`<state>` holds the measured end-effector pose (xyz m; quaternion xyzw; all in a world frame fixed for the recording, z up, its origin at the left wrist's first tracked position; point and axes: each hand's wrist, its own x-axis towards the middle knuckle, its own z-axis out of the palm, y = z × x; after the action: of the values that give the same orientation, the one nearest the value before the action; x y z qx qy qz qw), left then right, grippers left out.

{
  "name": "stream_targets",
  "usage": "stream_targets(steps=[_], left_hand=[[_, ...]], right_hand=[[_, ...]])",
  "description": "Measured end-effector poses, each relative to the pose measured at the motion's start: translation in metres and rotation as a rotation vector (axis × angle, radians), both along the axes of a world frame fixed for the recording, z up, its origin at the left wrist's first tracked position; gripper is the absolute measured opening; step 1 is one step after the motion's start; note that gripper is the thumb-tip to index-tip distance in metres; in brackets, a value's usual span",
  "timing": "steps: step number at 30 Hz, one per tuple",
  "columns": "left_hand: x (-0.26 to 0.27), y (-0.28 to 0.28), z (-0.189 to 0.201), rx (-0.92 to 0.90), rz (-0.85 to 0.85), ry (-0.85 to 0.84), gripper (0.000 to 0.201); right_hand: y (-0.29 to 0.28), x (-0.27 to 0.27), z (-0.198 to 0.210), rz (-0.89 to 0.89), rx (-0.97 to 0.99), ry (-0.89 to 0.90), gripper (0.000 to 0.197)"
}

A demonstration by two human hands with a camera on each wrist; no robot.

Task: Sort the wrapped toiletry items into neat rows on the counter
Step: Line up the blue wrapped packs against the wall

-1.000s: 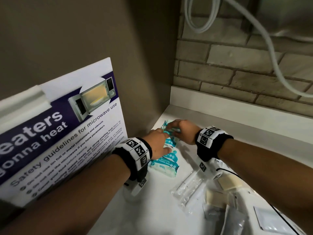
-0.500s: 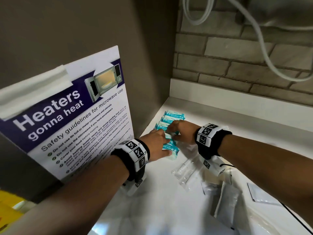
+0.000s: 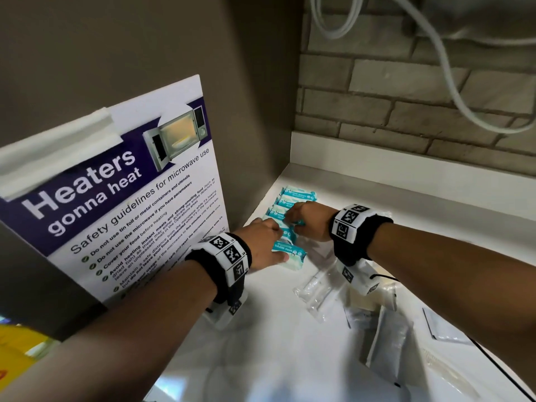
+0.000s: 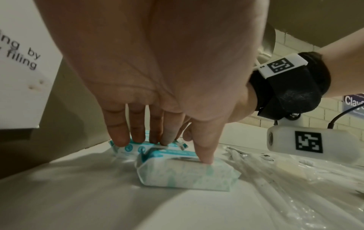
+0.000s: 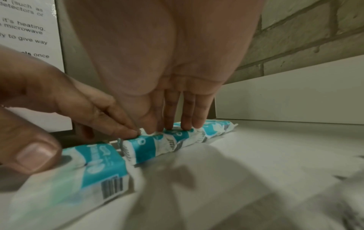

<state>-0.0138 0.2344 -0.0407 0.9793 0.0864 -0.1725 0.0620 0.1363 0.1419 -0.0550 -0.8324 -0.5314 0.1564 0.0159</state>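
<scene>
At the lower right of the head view, clear and white sachets lie loose on the white counter, with clear-wrapped tubes just above them toward the centre. Mid-frame, a row of teal-and-white wipe packs runs along the counter's left edge toward the far corner. The left hand lies over the nearer packs with its fingers straight and pointing down, tips pressing on a pack and the thumb planted on the nearest one; it grips nothing. The right hand sits just beyond, its fingers likewise straight, tips resting on top of the packs. At left a microwave safety poster leans by the brown wall; brick wall and a white cable fill the upper right.
</scene>
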Motion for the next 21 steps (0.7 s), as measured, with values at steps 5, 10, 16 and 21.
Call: stream_targets(steps=[5, 10, 16, 21], left_hand=[[0.002, 0.000, 0.000, 0.010, -0.019, 0.000, 0.062], [0.001, -0.001, 0.001, 0.026, -0.032, 0.003, 0.062], [0.002, 0.001, -0.002, 0.005, -0.025, -0.020, 0.063], [0.011, 0.003, -0.001, -0.085, 0.045, -0.119, 0.068]], right_hand=[[0.000, 0.001, 0.001, 0.008, -0.012, -0.014, 0.042], [-0.001, 0.001, 0.002, 0.020, -0.015, -0.025, 0.041], [0.002, 0.001, 0.006, 0.013, 0.018, -0.030, 0.039], [0.010, 0.020, 0.008, -0.123, 0.110, -0.048, 0.040]])
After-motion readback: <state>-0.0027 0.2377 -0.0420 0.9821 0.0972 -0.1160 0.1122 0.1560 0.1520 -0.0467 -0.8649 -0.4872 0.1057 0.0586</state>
